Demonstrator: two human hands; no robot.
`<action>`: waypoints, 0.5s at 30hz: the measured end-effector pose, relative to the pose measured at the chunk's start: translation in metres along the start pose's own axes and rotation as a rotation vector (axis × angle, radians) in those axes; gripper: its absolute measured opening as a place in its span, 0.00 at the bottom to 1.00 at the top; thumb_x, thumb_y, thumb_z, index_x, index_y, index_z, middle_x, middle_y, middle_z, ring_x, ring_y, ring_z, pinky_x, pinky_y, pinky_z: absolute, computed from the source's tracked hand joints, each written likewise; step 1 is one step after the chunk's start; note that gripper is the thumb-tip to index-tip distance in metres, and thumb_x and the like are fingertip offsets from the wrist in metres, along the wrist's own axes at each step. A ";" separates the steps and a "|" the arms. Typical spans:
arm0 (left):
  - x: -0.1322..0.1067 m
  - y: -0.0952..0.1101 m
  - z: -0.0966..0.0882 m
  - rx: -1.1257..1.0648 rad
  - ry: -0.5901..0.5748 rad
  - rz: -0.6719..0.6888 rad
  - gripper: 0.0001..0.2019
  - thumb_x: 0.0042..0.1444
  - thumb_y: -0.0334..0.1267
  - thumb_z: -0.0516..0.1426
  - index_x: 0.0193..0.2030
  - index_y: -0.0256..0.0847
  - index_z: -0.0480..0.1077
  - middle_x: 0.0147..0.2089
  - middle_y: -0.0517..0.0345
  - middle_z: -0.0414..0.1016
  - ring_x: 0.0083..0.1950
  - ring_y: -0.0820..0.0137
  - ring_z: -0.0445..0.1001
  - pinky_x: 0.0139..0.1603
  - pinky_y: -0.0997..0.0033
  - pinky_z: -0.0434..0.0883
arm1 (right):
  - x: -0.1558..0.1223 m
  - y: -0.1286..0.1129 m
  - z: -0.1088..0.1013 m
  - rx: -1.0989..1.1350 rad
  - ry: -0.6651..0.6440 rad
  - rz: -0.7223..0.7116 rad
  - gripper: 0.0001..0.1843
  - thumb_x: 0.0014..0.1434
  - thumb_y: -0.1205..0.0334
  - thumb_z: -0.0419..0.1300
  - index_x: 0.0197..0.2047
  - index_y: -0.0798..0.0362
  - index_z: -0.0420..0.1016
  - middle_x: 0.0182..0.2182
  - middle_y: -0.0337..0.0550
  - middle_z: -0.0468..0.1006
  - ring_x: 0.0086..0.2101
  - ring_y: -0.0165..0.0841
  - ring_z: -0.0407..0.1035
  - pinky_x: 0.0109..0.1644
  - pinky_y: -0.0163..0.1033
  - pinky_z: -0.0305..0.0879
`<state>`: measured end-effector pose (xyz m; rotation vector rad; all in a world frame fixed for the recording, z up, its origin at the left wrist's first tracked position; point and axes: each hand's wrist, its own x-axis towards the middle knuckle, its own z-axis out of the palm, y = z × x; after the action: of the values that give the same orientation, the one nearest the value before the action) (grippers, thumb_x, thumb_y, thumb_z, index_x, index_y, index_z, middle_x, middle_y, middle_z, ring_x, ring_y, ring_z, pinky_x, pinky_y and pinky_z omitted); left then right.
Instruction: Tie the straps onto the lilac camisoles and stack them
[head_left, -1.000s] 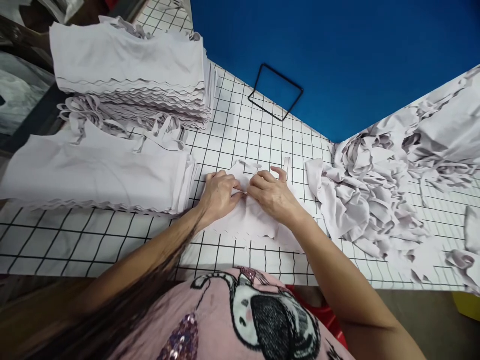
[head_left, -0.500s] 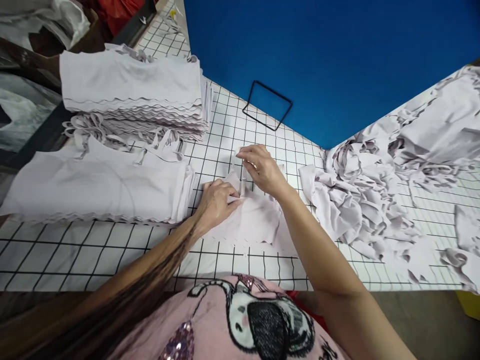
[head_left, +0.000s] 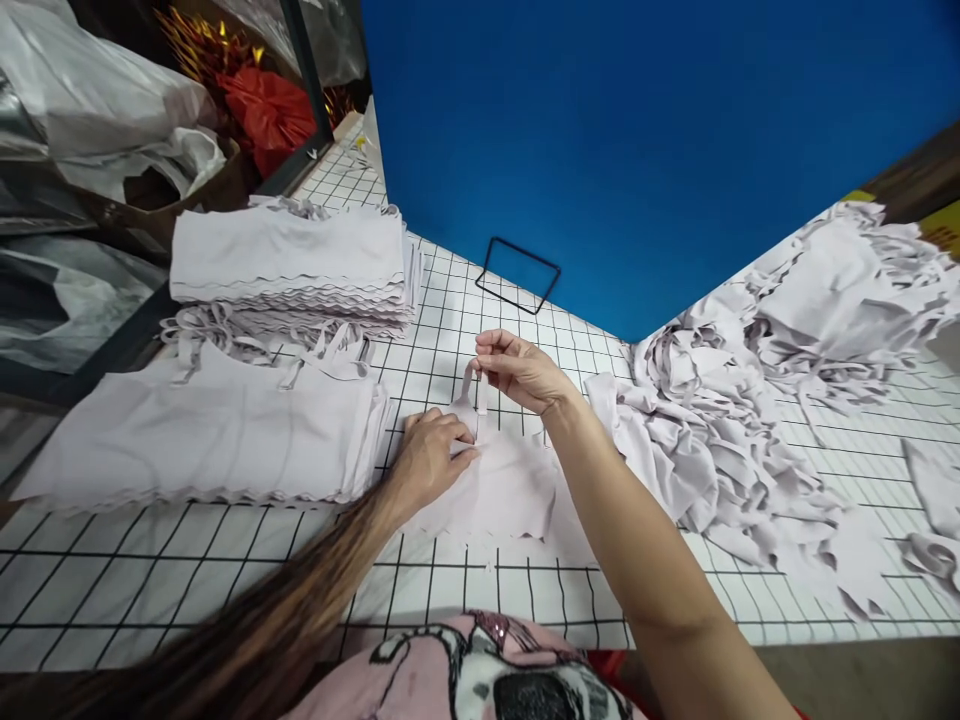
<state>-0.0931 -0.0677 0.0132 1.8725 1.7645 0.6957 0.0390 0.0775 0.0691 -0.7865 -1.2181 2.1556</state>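
The pale garment lies flat at the near middle of the gridded table. The left hand grips its top edge with curled fingers, and the right hand pinches its strap, lifted just beyond. A folded stack lies just left, with a taller stack farther back. A loose heap crowds the right. A black wire frame stands far off. Bare grid runs along the near edge.

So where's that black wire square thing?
In the head view, the black wire square sits on the gridded table by the blue surface, right of the folded stack and beyond the right hand.
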 end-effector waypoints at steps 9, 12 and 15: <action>-0.003 0.002 0.001 0.053 0.032 -0.009 0.05 0.57 0.39 0.61 0.37 0.41 0.72 0.42 0.57 0.77 0.48 0.59 0.70 0.52 0.54 0.61 | 0.051 0.025 -0.001 -0.530 0.103 -0.177 0.07 0.58 0.66 0.60 0.42 0.53 0.70 0.37 0.39 0.71 0.35 0.30 0.73 0.46 0.43 0.70; -0.006 0.005 0.002 0.142 0.108 -0.013 0.12 0.57 0.40 0.61 0.47 0.39 0.70 0.48 0.51 0.73 0.51 0.57 0.68 0.51 0.54 0.64 | 0.057 0.034 -0.006 -1.123 0.198 -0.265 0.10 0.62 0.68 0.56 0.47 0.54 0.71 0.45 0.47 0.70 0.40 0.35 0.71 0.49 0.46 0.68; -0.009 0.006 0.003 0.247 0.199 0.027 0.19 0.59 0.41 0.59 0.56 0.37 0.67 0.56 0.45 0.69 0.54 0.53 0.66 0.52 0.53 0.65 | 0.036 0.031 -0.012 -1.491 0.320 -0.344 0.15 0.65 0.63 0.55 0.54 0.55 0.69 0.51 0.54 0.69 0.48 0.42 0.67 0.50 0.49 0.67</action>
<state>-0.0868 -0.0771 0.0143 2.0513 2.0333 0.7243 0.0171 0.0952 0.0284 -1.2198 -2.4371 0.5084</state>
